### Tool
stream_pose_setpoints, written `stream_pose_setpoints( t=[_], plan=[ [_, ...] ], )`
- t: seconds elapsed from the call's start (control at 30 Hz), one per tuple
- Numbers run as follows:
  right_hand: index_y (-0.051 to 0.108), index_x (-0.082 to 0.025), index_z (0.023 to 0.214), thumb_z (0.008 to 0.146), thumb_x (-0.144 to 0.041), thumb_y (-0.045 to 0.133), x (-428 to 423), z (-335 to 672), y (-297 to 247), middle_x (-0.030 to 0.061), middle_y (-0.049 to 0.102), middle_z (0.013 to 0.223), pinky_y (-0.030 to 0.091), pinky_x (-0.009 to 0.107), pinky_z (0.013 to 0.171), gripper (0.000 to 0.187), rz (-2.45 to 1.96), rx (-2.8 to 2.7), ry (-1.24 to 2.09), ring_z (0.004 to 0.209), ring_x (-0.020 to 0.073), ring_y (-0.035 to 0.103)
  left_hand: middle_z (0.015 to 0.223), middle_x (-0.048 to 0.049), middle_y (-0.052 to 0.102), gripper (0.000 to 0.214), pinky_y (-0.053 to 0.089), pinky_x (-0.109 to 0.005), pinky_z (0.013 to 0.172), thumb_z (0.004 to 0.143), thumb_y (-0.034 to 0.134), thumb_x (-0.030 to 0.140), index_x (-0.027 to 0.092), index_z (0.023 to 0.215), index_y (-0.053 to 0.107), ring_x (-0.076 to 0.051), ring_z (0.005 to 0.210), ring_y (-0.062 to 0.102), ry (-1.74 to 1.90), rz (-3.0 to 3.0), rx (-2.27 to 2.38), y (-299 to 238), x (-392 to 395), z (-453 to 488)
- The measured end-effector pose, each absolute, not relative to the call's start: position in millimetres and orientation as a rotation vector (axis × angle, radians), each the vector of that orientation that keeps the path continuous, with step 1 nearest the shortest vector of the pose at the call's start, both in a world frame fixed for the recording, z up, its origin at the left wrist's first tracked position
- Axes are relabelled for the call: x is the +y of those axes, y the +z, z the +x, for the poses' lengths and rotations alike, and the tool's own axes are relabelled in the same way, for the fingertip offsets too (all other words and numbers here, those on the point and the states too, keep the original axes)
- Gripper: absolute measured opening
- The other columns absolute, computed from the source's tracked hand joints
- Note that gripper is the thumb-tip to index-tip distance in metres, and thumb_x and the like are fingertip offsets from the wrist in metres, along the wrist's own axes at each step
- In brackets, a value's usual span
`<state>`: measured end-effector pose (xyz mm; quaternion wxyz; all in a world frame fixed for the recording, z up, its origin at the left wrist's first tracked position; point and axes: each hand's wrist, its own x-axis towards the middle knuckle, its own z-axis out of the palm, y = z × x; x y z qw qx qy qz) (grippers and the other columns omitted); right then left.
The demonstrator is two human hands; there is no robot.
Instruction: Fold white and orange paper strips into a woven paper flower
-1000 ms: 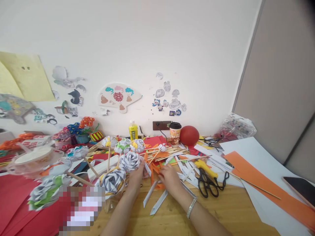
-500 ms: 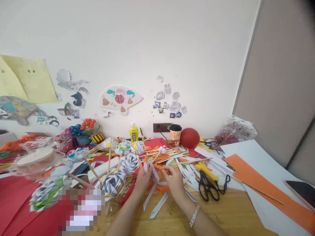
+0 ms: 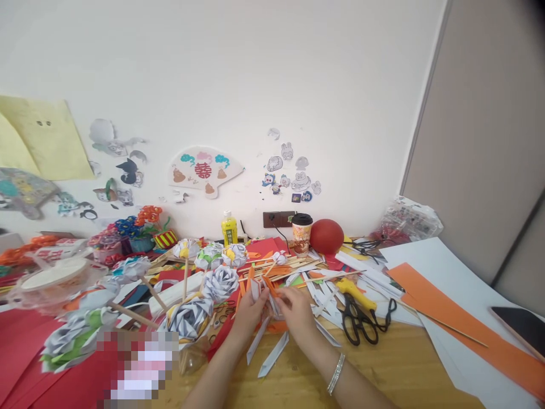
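Observation:
My left hand (image 3: 251, 311) is closed on folded paper strips (image 3: 255, 288), white and orange, that stick up past the fingertips. Close beside it, my right hand (image 3: 293, 307) pinches an orange folded strip (image 3: 269, 284) of the same bundle. Fingers hide where the strips meet. Below the hands, a loose white folded strip (image 3: 273, 355) lies on the wooden table (image 3: 315, 380). Rolled paper flowers on sticks, such as a grey-white paper flower (image 3: 190, 318), stand to the left of my left hand.
Black-handled scissors (image 3: 360, 324) and a yellow glue gun (image 3: 356, 294) lie to the right. Behind are wooden sticks (image 3: 293, 268), a paper cup (image 3: 302, 234), a red balloon (image 3: 327, 237) and a yellow bottle (image 3: 229, 228). Red paper sheets (image 3: 25, 352) cover the left; an orange sheet (image 3: 464, 329) lies far right.
My right hand has moved left, closer to my left hand. The orange strip it holds has turned more upright against the bundle. The view has shifted slightly.

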<state>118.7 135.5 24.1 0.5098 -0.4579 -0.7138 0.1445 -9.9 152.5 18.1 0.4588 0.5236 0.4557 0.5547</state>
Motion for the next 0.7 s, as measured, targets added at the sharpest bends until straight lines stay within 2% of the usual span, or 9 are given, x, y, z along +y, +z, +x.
stream_pose_setpoints(
  t=[0.1,0.3,0.43,0.53,0.57,0.7],
  plan=[
    [0.059,-0.020,0.102,0.078,-0.010,0.044,132.2,119.2,24.9,0.0051,0.060,0.081,0.041,0.028,0.068,0.030,-1.037,-1.844,0.210,0.076,0.0171,0.051,0.038,0.0038,0.049,0.038,0.028,-0.020,0.034,0.064,0.057,0.053,0.017,0.062,0.044,-0.008,0.030,0.040,1.326,1.323,1.110,20.9,149.8,-9.3],
    [0.062,-0.021,0.093,0.081,-0.011,0.042,128.8,116.0,25.1,0.0042,0.055,0.073,0.039,0.026,0.063,0.026,-1.066,-1.929,0.042,0.072,0.0167,0.047,0.037,0.0041,0.050,0.036,0.028,-0.020,0.033,0.065,0.055,0.052,0.017,0.064,0.044,-0.009,0.030,0.039,1.315,1.323,1.120,19.7,149.2,-8.7],
    [0.058,-0.021,0.103,0.080,-0.011,0.042,128.8,116.2,26.9,0.0049,0.055,0.076,0.038,0.026,0.062,0.029,-1.105,-2.040,-0.047,0.075,0.0175,0.047,0.036,0.0059,0.047,0.035,0.030,-0.019,0.035,0.065,0.057,0.050,0.017,0.061,0.044,-0.008,0.032,0.040,1.364,1.337,1.177,20.9,149.1,-10.3],
    [0.052,-0.020,0.111,0.081,-0.013,0.041,135.9,127.2,31.3,0.0058,0.058,0.085,0.037,0.027,0.068,0.033,-1.236,-2.001,-0.131,0.082,0.0180,0.048,0.036,0.0072,0.043,0.034,0.028,-0.018,0.035,0.067,0.055,0.049,0.016,0.062,0.048,-0.007,0.032,0.038,1.393,1.362,1.215,25.9,147.1,-12.6],
    [0.053,-0.019,0.110,0.082,-0.012,0.040,140.0,133.2,32.3,0.0067,0.059,0.088,0.036,0.028,0.070,0.032,-1.342,-1.958,-0.165,0.083,0.0184,0.048,0.036,0.0073,0.043,0.034,0.026,-0.018,0.035,0.067,0.054,0.049,0.016,0.063,0.049,-0.007,0.032,0.037,1.392,1.366,1.217,27.4,146.5,-13.4],
    [0.064,-0.012,0.084,0.077,-0.006,0.042,158.4,158.8,29.4,0.0130,0.061,0.083,0.031,0.033,0.071,0.024,-1.873,-1.895,-0.286,0.087,0.0240,0.048,0.036,0.0071,0.042,0.037,0.024,-0.018,0.034,0.067,0.052,0.052,0.015,0.065,0.052,-0.006,0.030,0.034,1.373,1.353,1.215,30.4,146.1,-14.4]
  ],
)
